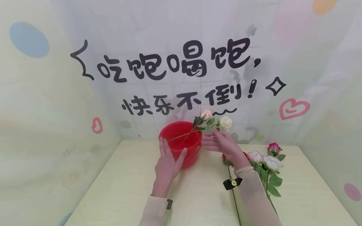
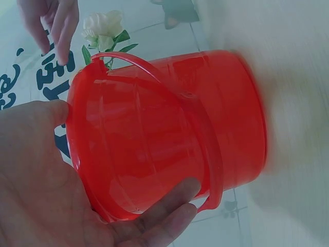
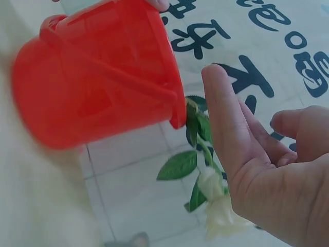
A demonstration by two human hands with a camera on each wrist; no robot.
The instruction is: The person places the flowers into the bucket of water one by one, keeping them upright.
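A red bucket (image 1: 188,158) stands on the pale table (image 1: 127,188), and its open top faces up. The handle (image 2: 213,154) hangs down against the outside of the bucket. The left hand (image 1: 167,163) is at the near left side of the bucket. Its fingers and thumb are spread wide and touch the bucket, with the thumb on the rim. The fingers lie along the outside and are mostly straight.

A pink rose (image 1: 207,114) and a cream rose (image 1: 226,123) lean in the bucket. Their stems go down inside it, and their heads poke out past its right rim. The right hand (image 1: 220,144) is just to the right of the bucket, close under the cream rose. Its fingers are held out long and loose, and they have hold of nothing. I cannot tell if it touches the leaves.

More flowers lie on the table, farther right of the bucket and nearer the person. There is a dark pink flower (image 1: 274,146), a pale pink flower (image 1: 255,156) and a white flower (image 1: 272,163). Some red petals show by the right arm. A black bow (image 1: 233,183) with a yellow middle is by the right sleeve (image 1: 254,194). Behind the bucket is a wall with big black writing (image 1: 193,59).
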